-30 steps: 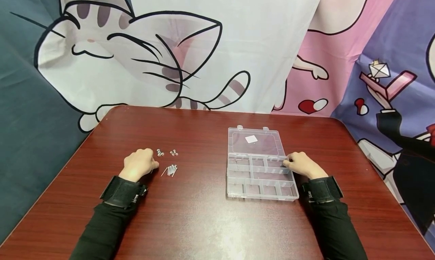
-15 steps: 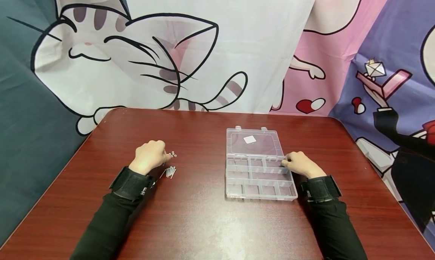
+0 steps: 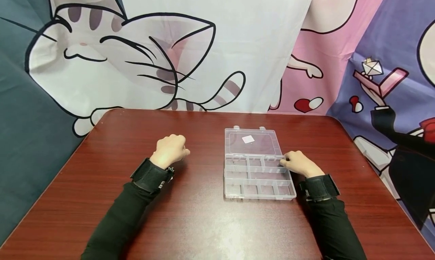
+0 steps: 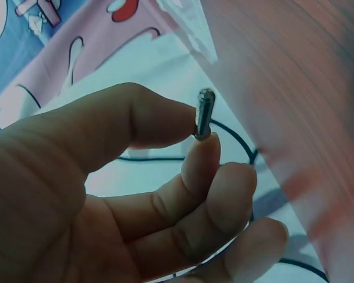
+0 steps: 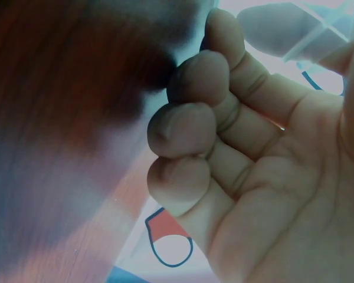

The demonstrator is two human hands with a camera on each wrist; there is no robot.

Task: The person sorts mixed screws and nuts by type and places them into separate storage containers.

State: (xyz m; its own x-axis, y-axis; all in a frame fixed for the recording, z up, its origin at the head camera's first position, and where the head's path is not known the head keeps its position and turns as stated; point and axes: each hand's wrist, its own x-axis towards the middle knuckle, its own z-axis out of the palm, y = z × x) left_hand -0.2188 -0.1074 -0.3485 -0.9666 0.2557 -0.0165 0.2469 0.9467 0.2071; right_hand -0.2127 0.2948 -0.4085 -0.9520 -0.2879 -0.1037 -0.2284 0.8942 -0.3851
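Observation:
My left hand [image 3: 170, 151] is over the left half of the table, to the left of the box. In the left wrist view, its thumb and index finger pinch a small shiny metal nut [image 4: 205, 114], seen edge-on. The other fingers curl loosely below. A clear plastic compartment box [image 3: 259, 197] lies with its lid [image 3: 263, 144] folded back. My right hand [image 3: 300, 164] grips the box's right side near the hinge, thumb over the wall. Its fingers are curled in the right wrist view. The loose screws and nuts on the table are hidden behind my left hand and wrist.
The reddish-brown wooden table [image 3: 204, 222] carries the box right of centre. A small white label [image 3: 248, 139] lies on the lid. Behind the table's far edge hangs a cartoon-printed cloth [image 3: 258, 44].
My left hand has moved right and slightly away from me, from beside the nuts and screws to over them, covering them from view. The right hand stays on the box.

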